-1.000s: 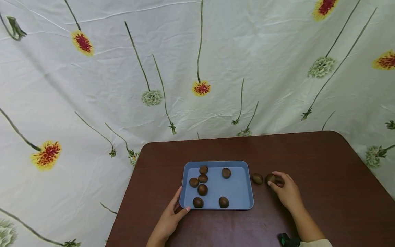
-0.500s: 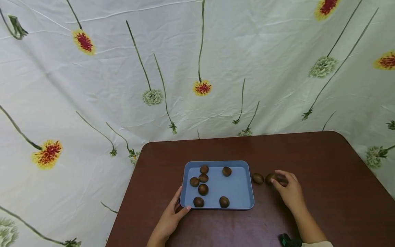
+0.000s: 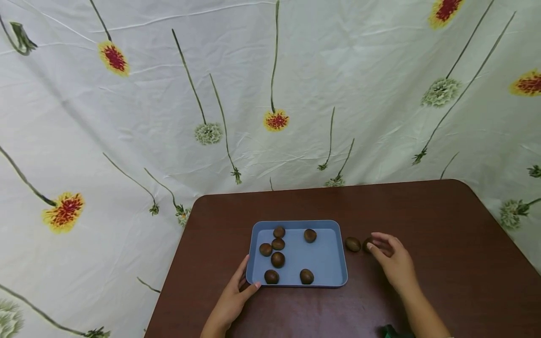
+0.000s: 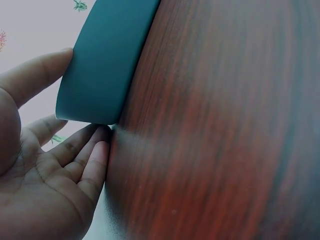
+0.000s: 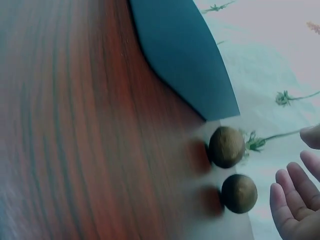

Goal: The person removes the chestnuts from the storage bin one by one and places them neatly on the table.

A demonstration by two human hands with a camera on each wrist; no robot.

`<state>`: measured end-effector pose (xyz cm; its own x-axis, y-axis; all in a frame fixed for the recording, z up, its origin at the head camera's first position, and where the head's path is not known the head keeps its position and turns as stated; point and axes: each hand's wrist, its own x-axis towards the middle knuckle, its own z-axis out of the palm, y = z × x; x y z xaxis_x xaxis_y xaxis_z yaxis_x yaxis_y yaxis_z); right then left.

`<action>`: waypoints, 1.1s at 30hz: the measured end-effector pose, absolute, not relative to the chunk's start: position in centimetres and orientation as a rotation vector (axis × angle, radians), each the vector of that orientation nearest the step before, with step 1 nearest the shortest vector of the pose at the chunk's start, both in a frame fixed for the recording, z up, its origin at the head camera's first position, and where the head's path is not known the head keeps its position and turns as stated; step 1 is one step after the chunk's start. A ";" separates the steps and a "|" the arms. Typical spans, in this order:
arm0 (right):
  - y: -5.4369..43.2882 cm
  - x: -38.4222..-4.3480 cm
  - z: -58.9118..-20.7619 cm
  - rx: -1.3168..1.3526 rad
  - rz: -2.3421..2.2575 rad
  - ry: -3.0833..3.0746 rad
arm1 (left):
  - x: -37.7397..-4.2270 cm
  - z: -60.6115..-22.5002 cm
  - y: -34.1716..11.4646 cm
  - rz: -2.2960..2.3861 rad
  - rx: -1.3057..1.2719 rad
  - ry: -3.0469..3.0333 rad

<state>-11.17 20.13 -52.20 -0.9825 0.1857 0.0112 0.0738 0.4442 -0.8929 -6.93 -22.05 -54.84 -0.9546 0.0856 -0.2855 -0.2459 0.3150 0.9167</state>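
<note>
My left hand point(image 3: 230, 300) holds the near left corner of a shallow blue tray point(image 3: 325, 263). In the left wrist view the thumb presses the tray's outer wall point(image 4: 105, 65), while the other fingers lie at its bottom corner. Several smooth, brown, roundish balls, like nuts or small dried fruits, sit in the tray, mostly along its left side. Just right of the tray, one brown ball point(image 3: 352, 244) lies beside a second ball point(image 3: 367, 245), partly covered by my right hand point(image 3: 397, 265). The right wrist view shows a gap between that hand's loosely bent fingers point(image 5: 295, 190) and both balls.
A dark reddish-brown wooden table point(image 3: 448, 225) with rounded far corners bears everything. Behind it hangs a white cloth point(image 3: 372, 61) printed with flowers. A dark object point(image 3: 393, 332) shows by the right forearm at the bottom edge.
The right fingers have parted from the second ball, drawn back a little, then shifted slightly left, covering more of it. The left hand and the tray stay in place.
</note>
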 end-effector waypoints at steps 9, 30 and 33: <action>17.3 -10.3 -52.7 -0.052 1.669 -2.570 | -6.9 -54.8 -22.1 1.673 -0.159 2.304; 11.9 -8.9 -52.5 0.235 1.850 -2.504 | -7.0 -54.8 -22.0 1.698 -0.151 2.301; 11.0 -8.8 -52.7 0.267 1.838 -2.563 | -7.0 -54.8 -22.0 1.700 -0.154 2.300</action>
<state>-8.79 11.03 -52.71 -0.9855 -0.1501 0.0787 -0.1227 0.3116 -0.9423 -6.96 -22.03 -54.84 -0.9562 0.0778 -0.2821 -0.2469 0.3034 0.9203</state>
